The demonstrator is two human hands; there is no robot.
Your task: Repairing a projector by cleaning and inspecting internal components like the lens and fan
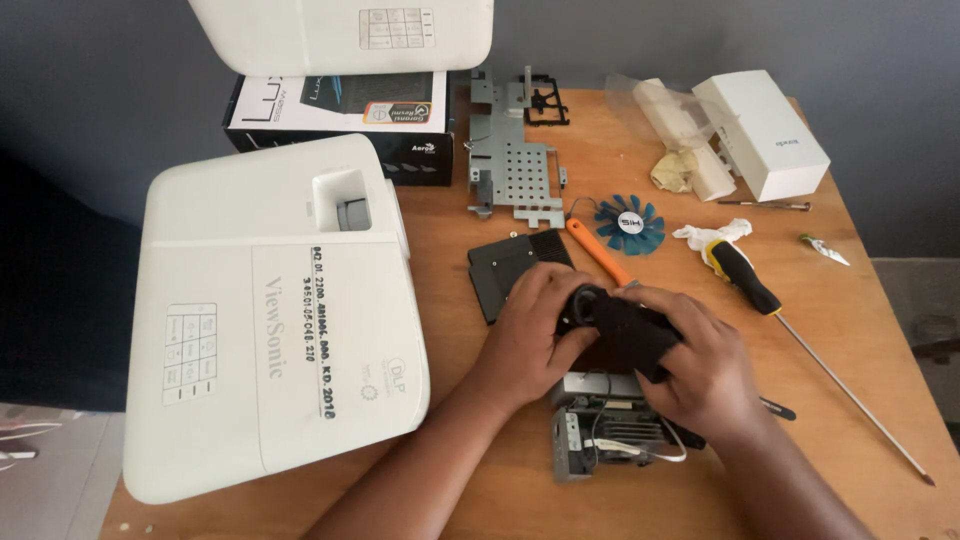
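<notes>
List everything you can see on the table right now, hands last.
Projector: 1, white, table's left.
Second projector: 1, white, on the black box, top edge.
Box: 1, black, back left.
Metal plate: 1, grey, back centre.
Fan: 1, blue, centre.
Screwdriver: 1, black-yellow handle, right.
Orange-handled tool: 1, centre.
White box: 1, back right.
Lens module: 1, black, held in both hands.
Metal assembly: 1, grey, under the hands.
Left hand, right hand: gripping the module.
</notes>
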